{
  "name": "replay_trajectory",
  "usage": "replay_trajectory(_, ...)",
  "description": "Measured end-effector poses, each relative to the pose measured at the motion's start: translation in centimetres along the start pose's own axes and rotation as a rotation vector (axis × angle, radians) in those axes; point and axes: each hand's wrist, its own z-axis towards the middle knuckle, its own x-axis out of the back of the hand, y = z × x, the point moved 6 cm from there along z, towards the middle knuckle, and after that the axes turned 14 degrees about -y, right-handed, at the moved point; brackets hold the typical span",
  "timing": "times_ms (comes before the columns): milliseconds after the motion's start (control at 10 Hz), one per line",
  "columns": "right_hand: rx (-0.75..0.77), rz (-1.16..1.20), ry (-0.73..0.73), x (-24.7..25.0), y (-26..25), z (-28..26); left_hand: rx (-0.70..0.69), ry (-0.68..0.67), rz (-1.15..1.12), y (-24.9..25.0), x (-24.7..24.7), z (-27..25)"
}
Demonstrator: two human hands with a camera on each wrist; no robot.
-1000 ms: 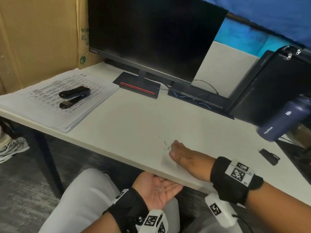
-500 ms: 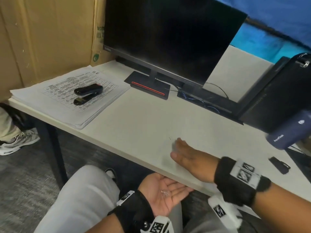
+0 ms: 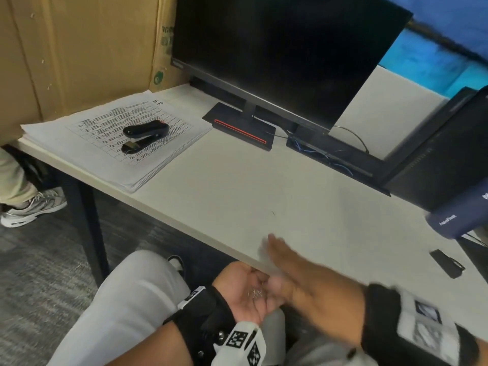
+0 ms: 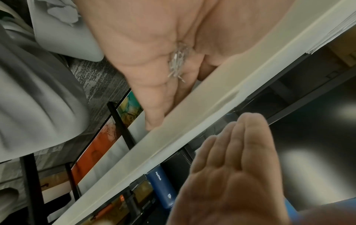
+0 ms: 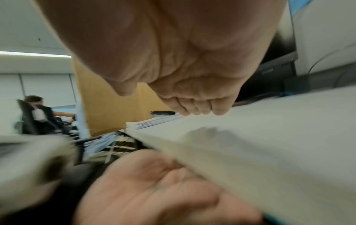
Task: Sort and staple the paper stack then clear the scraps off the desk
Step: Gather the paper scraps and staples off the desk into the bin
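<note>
Just under the desk's [image 3: 237, 186] near edge I hold my left hand [image 3: 243, 299] palm up, fingers relaxed. A small heap of bent metal staples [image 3: 254, 294] lies in the palm, clearest in the left wrist view [image 4: 178, 60]. My right hand [image 3: 287, 270] is flat and blurred, fingers straight and together, at the desk edge right above the left palm. One tiny dark scrap [image 3: 273, 213] lies on the desk beyond it. The paper stack [image 3: 116, 138] sits at the far left corner with the black stapler [image 3: 145, 134] on top.
A dark monitor [image 3: 277, 54] stands at the back, a black case [image 3: 449, 154] and a blue bottle [image 3: 459, 215] at the right. A small black object [image 3: 447, 263] lies near the right edge. Cardboard [image 3: 79, 48] walls the left; another person's shoe [image 3: 31, 207] is on the floor.
My right hand has swept toward me from the desk to its edge, above the left palm. The loose staples that lay before it are off the desk; more lie in the left palm.
</note>
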Motion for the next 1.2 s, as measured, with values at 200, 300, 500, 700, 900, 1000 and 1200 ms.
replay_trajectory(200,-0.159,-0.047,0.084,7.5,4.3,6.9,0.014,0.077,-0.043,-0.2,0.2,0.0)
replay_trajectory(300,-0.133,-0.098,0.030,5.9,3.4,6.7,-0.008,0.090,-0.053,-0.3,0.7,0.2)
replay_trajectory(500,0.083,-0.263,-0.004,-1.8,-0.6,0.8,0.048,0.129,-0.046,-0.3,1.7,-0.1)
replay_trajectory(700,0.302,-0.041,0.326,-4.0,1.8,-2.1,0.061,0.136,0.019,-0.3,1.5,0.3)
replay_trajectory(900,0.230,0.759,0.029,-9.3,9.5,1.0,0.062,0.467,0.101,-1.0,9.5,2.1)
replay_trajectory(1000,0.070,1.554,-0.116,-13.7,13.7,3.7,0.144,0.698,0.254,-2.7,15.5,3.3)
replay_trajectory(1200,-0.107,2.088,0.192,-17.2,20.2,5.6,0.238,0.833,0.410,-4.6,22.3,5.8)
